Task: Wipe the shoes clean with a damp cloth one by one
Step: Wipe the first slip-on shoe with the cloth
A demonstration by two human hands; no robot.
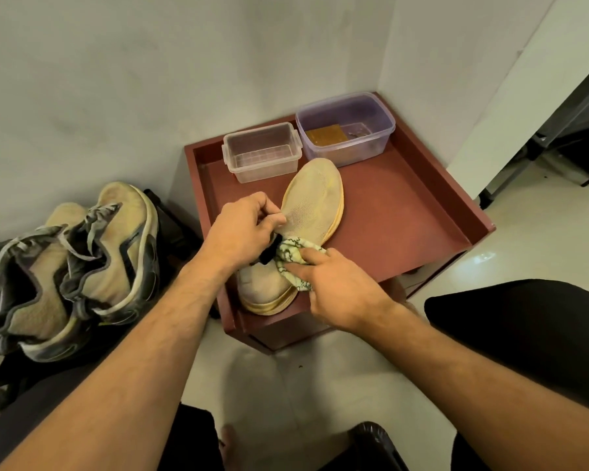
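The beige knit shoe lies flat on my reddish-brown tray table, its rounded toe pointing toward the wall and its pale yellow, layered sole edge showing along the right side. My left hand has its fingers curled at the shoe's collar, pinching the woven upper near a black tab. My right hand clutches the crumpled cloth — soft, off-white with a dark green squiggle print — and presses it against the shoe's side near the heel.

Behind the toe stand two open plastic tubs: a clear rectangular box with clip handles, and just beside it a purple-tinted container with rounded corners, holding a flat brown square piece.

Off to my left sits a pair of worn sneakers — tan mesh, grey trim, loose grey laces, thick pale soles — well apart from the tray.
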